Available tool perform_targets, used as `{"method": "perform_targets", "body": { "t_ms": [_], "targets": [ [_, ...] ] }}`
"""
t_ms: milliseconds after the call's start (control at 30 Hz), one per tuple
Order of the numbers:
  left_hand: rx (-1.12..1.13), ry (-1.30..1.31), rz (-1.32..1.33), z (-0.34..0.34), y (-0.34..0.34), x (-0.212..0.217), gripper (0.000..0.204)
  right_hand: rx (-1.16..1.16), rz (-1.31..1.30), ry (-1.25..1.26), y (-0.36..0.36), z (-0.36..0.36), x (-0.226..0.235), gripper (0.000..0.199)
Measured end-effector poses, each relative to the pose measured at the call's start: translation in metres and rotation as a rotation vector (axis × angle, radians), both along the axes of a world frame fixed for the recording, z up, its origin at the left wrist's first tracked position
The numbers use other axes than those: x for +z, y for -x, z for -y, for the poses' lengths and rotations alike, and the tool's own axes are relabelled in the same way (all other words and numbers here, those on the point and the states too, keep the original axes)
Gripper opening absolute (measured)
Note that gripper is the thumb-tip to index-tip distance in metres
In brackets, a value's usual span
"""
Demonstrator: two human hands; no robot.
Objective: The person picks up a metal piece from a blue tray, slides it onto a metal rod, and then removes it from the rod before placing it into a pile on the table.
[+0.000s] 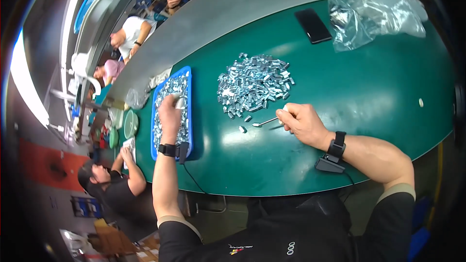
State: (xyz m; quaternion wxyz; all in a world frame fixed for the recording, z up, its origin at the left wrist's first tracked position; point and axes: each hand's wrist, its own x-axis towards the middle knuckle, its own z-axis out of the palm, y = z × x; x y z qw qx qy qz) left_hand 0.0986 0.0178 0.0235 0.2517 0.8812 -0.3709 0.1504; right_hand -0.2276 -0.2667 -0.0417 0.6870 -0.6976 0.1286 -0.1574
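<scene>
My right hand (306, 125) is closed around a thin metal rod (268, 122) that points left. At the rod's tip is a small silvery metal piece (256, 124); whether the two are joined I cannot tell. A loose metal piece (242, 129) lies on the green tabletop just left of it. Beyond them spreads a heap of small shiny metal pieces (255, 83). Over a blue tray (190, 116) filled with similar pieces hovers my left hand (170, 119). White covering shows at its fingertips, which are slightly blurred, so anything between them stays unseen.
A black phone (313, 25) and clear plastic bags (374, 17) lie at the far right. Left of the tray are a green bowl (131, 124) and a crumpled bag (137, 98). A co-worker (114, 179) sits at the left; several others sit farther back. Cables trail from both wrist devices.
</scene>
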Motion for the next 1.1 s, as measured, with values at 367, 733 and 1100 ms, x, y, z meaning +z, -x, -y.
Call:
{"method": "perform_targets", "body": {
  "t_ms": [367,733,1100],
  "targets": [
    [-0.238,-0.212,-0.148,0.118,-0.045,-0.031,0.031,0.016,0.000,0.052,0.001,-0.003,-0.006,0.044],
    [-0.258,-0.335,-0.191,0.144,-0.043,-0.035,0.023,0.024,-0.008,0.080,-0.002,-0.002,-0.008,0.044],
    [-0.251,-0.299,-0.381,0.125,-0.006,-0.019,0.015,0.026,0.003,0.004,0.001,-0.002,-0.006,0.039]
  ]
}}
